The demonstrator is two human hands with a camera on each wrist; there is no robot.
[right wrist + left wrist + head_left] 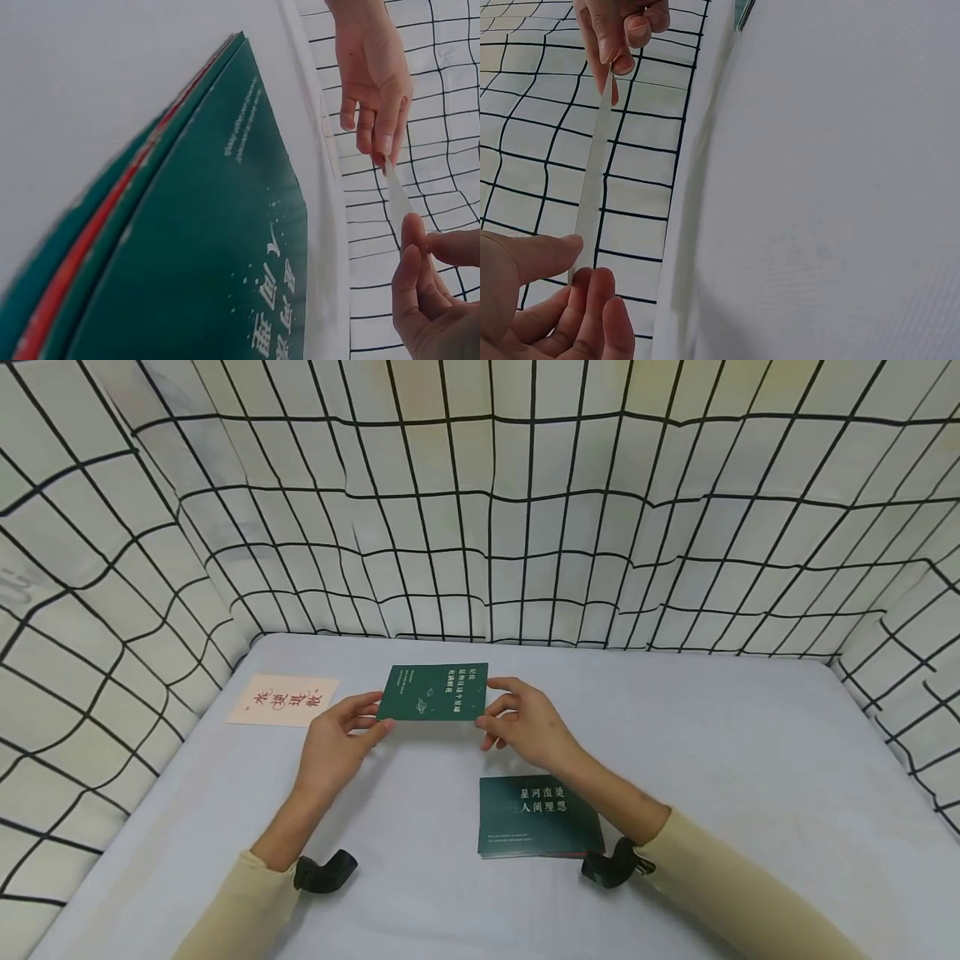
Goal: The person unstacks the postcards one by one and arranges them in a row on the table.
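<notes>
A dark green card (432, 692) with white Chinese characters and a small planet drawing is held above the table by both hands. The left hand (336, 745) pinches its left edge between thumb and fingers. At the opposite edge the right hand (531, 725) pinches it the same way. Both wrist views show the card edge-on as a thin pale strip (592, 180). Below the right forearm lies a stack of green cards (534, 818), white lettering on top; in the right wrist view a red edge shows within the stack (202, 202).
A pale pink card (281, 700) with red characters lies at the table's back left, beside the left hand. White cloth covers the table (720, 760). Black-and-white grid curtains (510, 518) hang round its back and sides. Black wrist mounts (326, 872) stick out from both sleeves.
</notes>
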